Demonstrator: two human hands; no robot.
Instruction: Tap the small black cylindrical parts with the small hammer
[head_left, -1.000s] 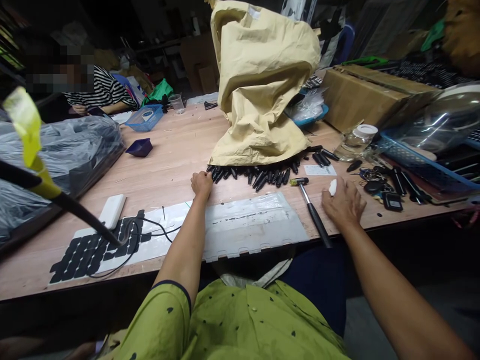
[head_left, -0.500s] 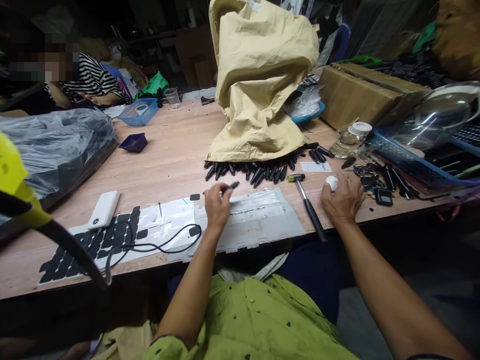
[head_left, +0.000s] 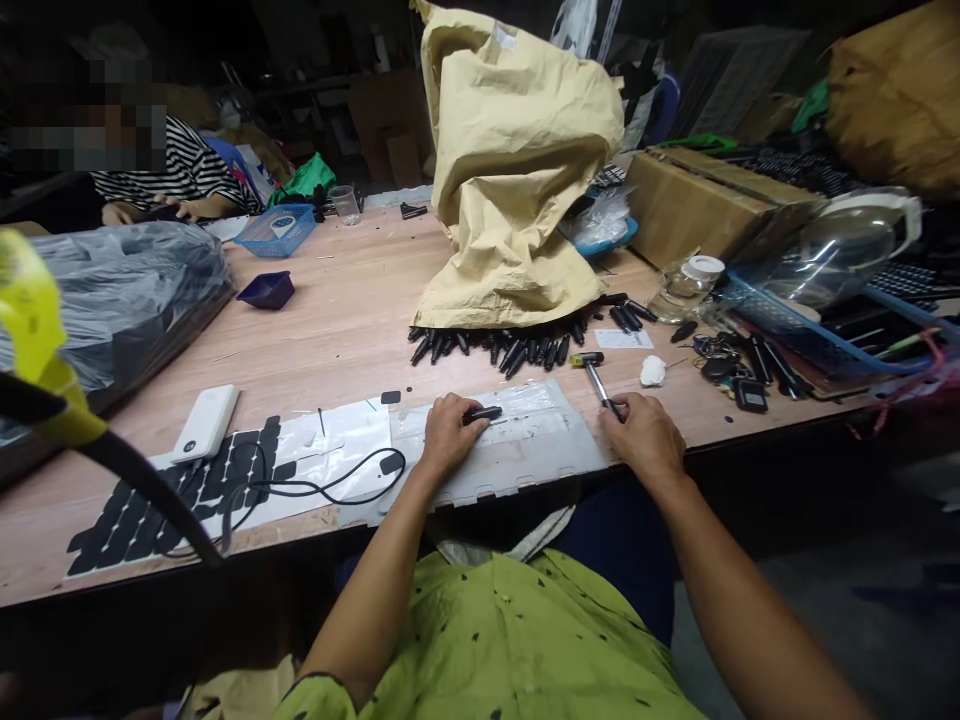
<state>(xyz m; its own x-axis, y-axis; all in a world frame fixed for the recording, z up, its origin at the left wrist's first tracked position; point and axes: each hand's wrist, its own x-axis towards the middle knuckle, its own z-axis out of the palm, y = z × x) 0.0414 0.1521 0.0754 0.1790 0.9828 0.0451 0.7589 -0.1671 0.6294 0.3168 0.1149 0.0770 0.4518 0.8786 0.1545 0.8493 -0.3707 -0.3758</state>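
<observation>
My left hand (head_left: pixel 448 436) is closed around one end of a small black tube-shaped part (head_left: pixel 487 413), which lies low over the plastic-covered board (head_left: pixel 525 445). At the front edge of the table, my right hand (head_left: pixel 643 436) wraps the handle of a small hammer (head_left: pixel 596 383). The hammer's head points away from me, and the hand hides most of the handle. A crumpled white wad (head_left: pixel 652 371) rests just beyond my right hand. More black parts (head_left: pixel 517 352) like the held one spill from under a big brown paper sack (head_left: pixel 517 200).
On the left are a white power bank (head_left: pixel 206 423) with a looped cable, a sheet of black stickers (head_left: pixel 180 500) and a grey plastic bundle (head_left: pixel 112 300). To the right stand a jar (head_left: pixel 686 285), keys and a blue basket (head_left: pixel 862 340). A person in stripes (head_left: pixel 187 170) sits across the table.
My right hand has let go of the white wad and moved left onto the hammer handle. My left hand has lowered the black part toward the board.
</observation>
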